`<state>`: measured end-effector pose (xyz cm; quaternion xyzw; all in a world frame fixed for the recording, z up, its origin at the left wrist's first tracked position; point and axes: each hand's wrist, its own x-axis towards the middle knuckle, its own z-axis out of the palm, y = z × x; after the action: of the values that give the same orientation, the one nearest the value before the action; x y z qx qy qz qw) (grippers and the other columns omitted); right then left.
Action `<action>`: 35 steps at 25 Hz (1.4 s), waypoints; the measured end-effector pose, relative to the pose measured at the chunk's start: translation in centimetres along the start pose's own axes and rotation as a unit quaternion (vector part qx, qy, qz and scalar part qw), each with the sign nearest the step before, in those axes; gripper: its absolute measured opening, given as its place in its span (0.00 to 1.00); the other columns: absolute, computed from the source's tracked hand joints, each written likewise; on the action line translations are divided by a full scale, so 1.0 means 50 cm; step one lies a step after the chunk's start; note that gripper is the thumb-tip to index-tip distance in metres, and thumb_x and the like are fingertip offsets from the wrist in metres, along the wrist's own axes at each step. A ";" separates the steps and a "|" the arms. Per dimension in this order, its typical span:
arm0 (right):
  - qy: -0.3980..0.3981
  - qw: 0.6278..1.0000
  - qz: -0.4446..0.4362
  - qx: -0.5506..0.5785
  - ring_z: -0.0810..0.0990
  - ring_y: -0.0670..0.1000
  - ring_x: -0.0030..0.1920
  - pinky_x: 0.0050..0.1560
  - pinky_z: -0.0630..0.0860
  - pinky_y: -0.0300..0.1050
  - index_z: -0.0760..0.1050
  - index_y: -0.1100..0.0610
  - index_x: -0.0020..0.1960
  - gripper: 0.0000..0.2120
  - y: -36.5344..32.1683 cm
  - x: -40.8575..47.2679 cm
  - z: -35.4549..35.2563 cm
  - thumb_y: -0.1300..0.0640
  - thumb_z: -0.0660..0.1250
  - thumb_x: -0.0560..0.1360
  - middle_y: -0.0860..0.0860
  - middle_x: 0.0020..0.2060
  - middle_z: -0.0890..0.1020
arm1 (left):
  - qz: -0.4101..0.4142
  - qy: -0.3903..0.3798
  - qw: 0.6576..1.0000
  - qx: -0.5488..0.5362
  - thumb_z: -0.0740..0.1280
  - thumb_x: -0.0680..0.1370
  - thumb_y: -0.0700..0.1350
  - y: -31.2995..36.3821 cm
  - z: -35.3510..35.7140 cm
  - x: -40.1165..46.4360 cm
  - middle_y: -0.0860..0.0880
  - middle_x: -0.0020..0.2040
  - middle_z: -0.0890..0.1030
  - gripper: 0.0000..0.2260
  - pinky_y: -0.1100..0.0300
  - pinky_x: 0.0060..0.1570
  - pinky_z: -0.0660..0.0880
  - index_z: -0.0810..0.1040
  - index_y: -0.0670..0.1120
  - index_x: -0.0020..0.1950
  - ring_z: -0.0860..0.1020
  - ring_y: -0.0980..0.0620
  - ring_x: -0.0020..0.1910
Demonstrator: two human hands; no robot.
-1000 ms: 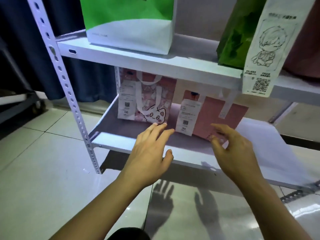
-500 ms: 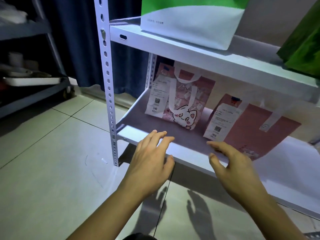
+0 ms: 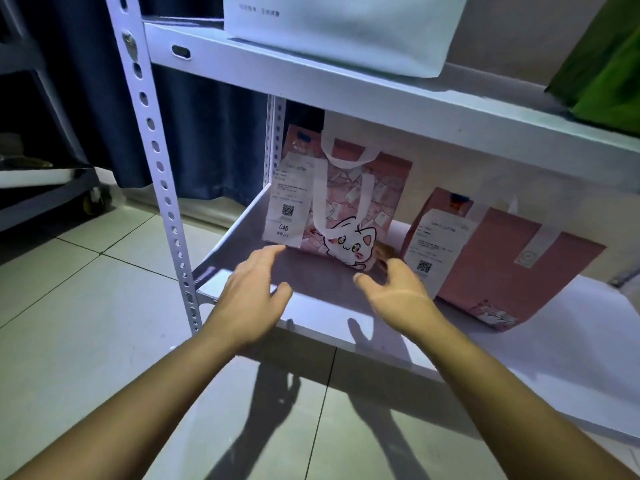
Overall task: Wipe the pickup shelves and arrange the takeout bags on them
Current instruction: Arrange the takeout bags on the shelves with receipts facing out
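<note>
Arranging step: left hand (image 3: 252,292) and right hand (image 3: 398,292), both empty and spread, flank the cat-print bag (image 3: 346,206); next, grasp its sides.

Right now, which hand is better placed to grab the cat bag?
Probably the left hand: its fingertips nearly reach the cat bag at its receipt corner. The right hand sits between both bags.
</note>
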<state>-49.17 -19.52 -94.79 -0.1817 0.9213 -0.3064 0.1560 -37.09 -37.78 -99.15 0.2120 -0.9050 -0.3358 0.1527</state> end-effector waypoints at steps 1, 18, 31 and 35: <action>0.015 0.998 0.036 0.044 0.78 0.52 0.48 0.49 0.75 0.47 0.73 0.56 0.60 0.16 -0.002 0.034 0.005 0.46 0.65 0.79 0.52 0.50 0.79 | -0.030 0.008 0.999 -0.019 0.63 0.79 0.45 -0.007 0.005 0.041 0.49 0.70 0.71 0.21 0.50 0.64 0.70 0.66 0.50 0.72 0.73 0.44 0.64; 0.129 0.962 0.051 0.237 0.79 0.57 0.52 0.48 0.70 0.44 0.73 0.54 0.65 0.13 0.008 0.165 0.040 0.57 0.62 0.81 0.57 0.55 0.82 | -0.117 0.161 0.949 -0.244 0.63 0.78 0.45 -0.048 -0.008 0.291 0.42 0.54 0.83 0.09 0.48 0.49 0.79 0.78 0.46 0.55 0.80 0.39 0.50; 0.079 0.948 0.001 0.307 0.86 0.53 0.41 0.38 0.82 0.42 0.82 0.57 0.45 0.10 0.010 -0.120 -0.072 0.60 0.63 0.82 0.53 0.39 0.87 | -0.172 0.086 0.897 -0.398 0.66 0.79 0.48 0.031 -0.164 -0.027 0.49 0.44 0.87 0.07 0.45 0.45 0.81 0.83 0.49 0.48 0.86 0.45 0.44; 0.009 0.955 -0.015 0.297 0.86 0.51 0.41 0.38 0.81 0.37 0.83 0.58 0.47 0.10 -0.021 -0.223 -0.110 0.58 0.64 0.81 0.53 0.42 0.87 | -0.158 0.044 0.878 -0.450 0.64 0.80 0.46 0.055 -0.221 -0.124 0.44 0.49 0.87 0.09 0.48 0.47 0.80 0.83 0.47 0.53 0.85 0.42 0.48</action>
<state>-41.24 -12.71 -88.00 -0.1383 0.7870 -0.5704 0.1898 -27.87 -38.88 -90.06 0.2758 -0.6030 -0.7165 0.2164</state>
